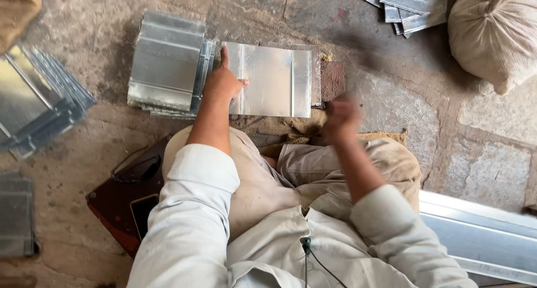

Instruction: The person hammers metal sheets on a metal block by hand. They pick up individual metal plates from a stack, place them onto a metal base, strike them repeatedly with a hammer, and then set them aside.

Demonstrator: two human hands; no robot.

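A shiny folded metal sheet (274, 78) lies flat on the stone floor in front of my crossed legs. My left hand (222, 82) presses on its left edge, index finger pointing away from me. To the left of that hand sits a stack of similar folded metal sheets (166, 61). My right hand (340, 117) is blurred with motion, raised just right of the sheet above my knee. Whether it holds anything I cannot tell.
More metal sheet piles lie at far left (33, 100), lower left (15, 215) and top right (408, 5). A stuffed sack (495, 33) sits at right, a long metal strip (481, 235) at lower right. A dark red board (120, 201) lies beside my left thigh.
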